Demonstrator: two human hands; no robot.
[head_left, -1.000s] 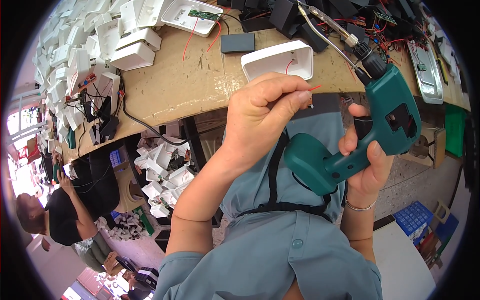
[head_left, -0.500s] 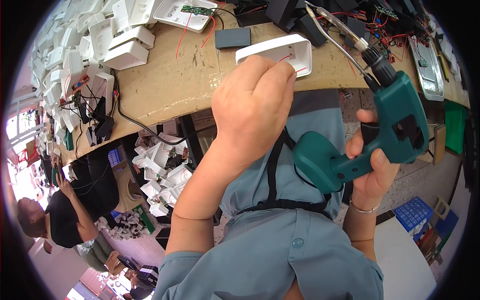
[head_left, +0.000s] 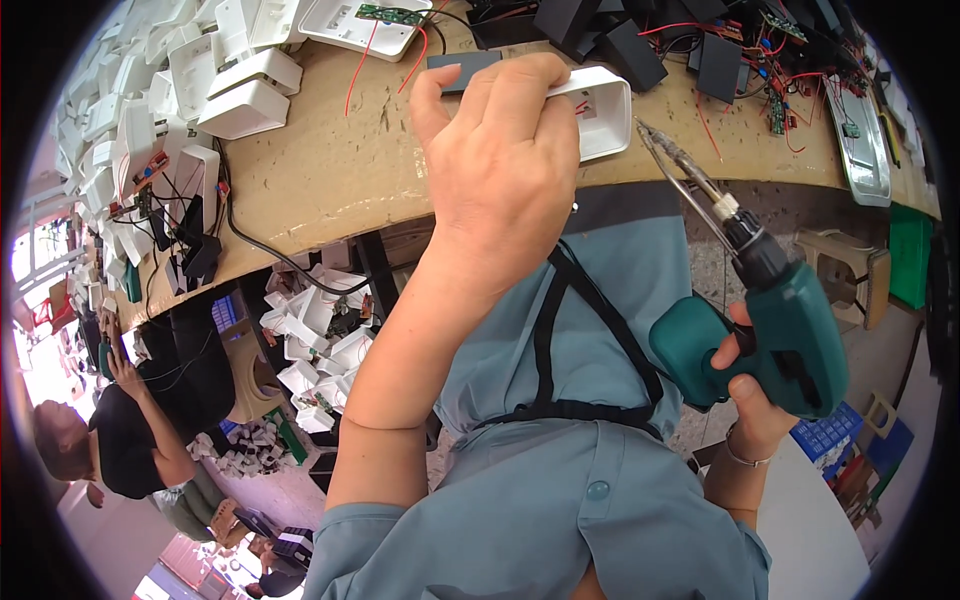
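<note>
My left hand reaches over the table's near edge, back of the hand up, fingers bent around the left end of a white plastic box. Its little finger sticks out to the side, and the thumb is hidden. Inside the box a short bit of red wire shows. Gripped by its handle in my right hand is a green soldering gun with a thin metal tube running beside its tip. That tip points up and left, just short of the box's right side. A dark grey block lies behind my left fingers.
White plastic casings pile up at the left. A white tray holds a green circuit board with red wires. Black casings and wired boards crowd the far right, beside a metal tray. Another person sits at the left.
My left hand has shifted from the red wire to the box's end, and the box has turned slightly. The soldering gun has dropped lower and tilted, its tip now near the box.
</note>
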